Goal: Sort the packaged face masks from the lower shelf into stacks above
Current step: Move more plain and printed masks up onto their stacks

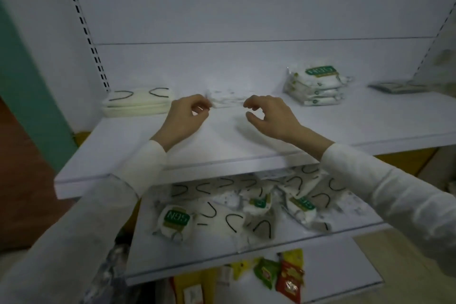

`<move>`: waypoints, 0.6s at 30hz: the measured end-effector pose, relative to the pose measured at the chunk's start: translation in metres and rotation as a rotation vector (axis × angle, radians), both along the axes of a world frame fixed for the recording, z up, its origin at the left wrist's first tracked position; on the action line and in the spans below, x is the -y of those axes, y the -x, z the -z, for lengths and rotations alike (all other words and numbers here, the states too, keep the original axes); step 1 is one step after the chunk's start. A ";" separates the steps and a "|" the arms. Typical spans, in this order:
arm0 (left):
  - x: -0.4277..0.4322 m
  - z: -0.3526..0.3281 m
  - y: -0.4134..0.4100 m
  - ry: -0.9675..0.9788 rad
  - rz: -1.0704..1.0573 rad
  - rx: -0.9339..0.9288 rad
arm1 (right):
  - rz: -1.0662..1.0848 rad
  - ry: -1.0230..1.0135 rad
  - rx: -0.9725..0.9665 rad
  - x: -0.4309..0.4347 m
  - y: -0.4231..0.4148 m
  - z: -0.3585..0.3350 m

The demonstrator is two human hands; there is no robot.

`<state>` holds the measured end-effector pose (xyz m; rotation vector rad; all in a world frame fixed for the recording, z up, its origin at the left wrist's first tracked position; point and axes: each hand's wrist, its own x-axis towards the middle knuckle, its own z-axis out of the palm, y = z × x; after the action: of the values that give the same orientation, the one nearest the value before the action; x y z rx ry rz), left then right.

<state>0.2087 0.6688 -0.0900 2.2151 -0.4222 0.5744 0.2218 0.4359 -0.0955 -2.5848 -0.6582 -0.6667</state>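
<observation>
On the upper shelf (370,126) of a white slotted rack (246,7), green wall (24,81) at left: patterned mask pack (228,101) lies flat mid-shelf, long axis left-right. Left hand (185,116) pinches its left end; right hand (269,116) curled at right end, grip unclear. Loose masks (246,210) jumbled on lower shelf (197,254).

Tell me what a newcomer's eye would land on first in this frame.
The two hands, left hand and right hand, sit at either end of a speckled mask packet midway along the upper shelf; whether they grip it is unclear. Neat stacks flank them: white masks with black loops at left, green-labelled N95 packs at right. Below, the lower shelf holds a jumbled heap of mixed packets.
</observation>
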 end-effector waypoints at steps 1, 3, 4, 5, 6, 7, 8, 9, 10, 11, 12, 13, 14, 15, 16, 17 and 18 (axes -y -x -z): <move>0.014 0.006 0.016 0.047 0.024 -0.006 | -0.031 -0.018 0.012 0.012 0.016 0.005; 0.038 0.024 0.050 0.142 0.087 -0.024 | -0.111 -0.053 0.059 0.037 0.052 0.019; 0.047 0.035 0.068 0.189 0.115 -0.041 | -0.155 -0.066 0.085 0.049 0.069 0.028; 0.053 0.048 0.085 0.229 0.139 -0.067 | -0.199 -0.075 0.107 0.060 0.084 0.037; 0.058 0.061 0.100 0.251 0.156 -0.101 | -0.243 -0.079 0.123 0.068 0.099 0.047; 0.059 0.077 0.113 0.250 0.161 -0.142 | -0.286 -0.074 0.136 0.076 0.110 0.059; 0.059 0.092 0.124 0.240 0.152 -0.191 | -0.325 -0.058 0.145 0.081 0.119 0.072; 0.056 0.108 0.131 0.233 0.128 -0.248 | -0.353 -0.038 0.139 0.083 0.125 0.084; 0.051 0.124 0.136 0.235 0.092 -0.313 | -0.372 -0.023 0.112 0.084 0.127 0.098; 0.044 0.139 0.138 0.247 0.044 -0.383 | -0.383 -0.018 0.069 0.083 0.128 0.112; 0.036 0.156 0.140 0.254 -0.007 -0.453 | -0.384 -0.024 0.020 0.081 0.127 0.125; 0.026 0.173 0.142 0.244 -0.057 -0.519 | -0.375 -0.035 -0.025 0.078 0.126 0.139; 0.016 0.191 0.143 0.224 -0.100 -0.586 | -0.366 -0.046 -0.070 0.073 0.124 0.152; 0.007 0.209 0.145 0.207 -0.136 -0.659 | -0.357 -0.055 -0.121 0.069 0.122 0.165; -0.002 0.226 0.148 0.186 -0.163 -0.724 | -0.343 -0.062 -0.169 0.064 0.119 0.180; -0.011 0.242 0.150 0.162 -0.182 -0.776 | -0.318 -0.063 -0.219 0.060 0.114 0.196; -0.018 0.256 0.151 0.144 -0.197 -0.816 | -0.288 -0.058 -0.273 0.055 0.110 0.211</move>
<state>0.0573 0.6865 -0.3458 2.1458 0.2559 -0.2209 0.1117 0.3807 -0.3070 -2.4001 -0.8799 -0.2327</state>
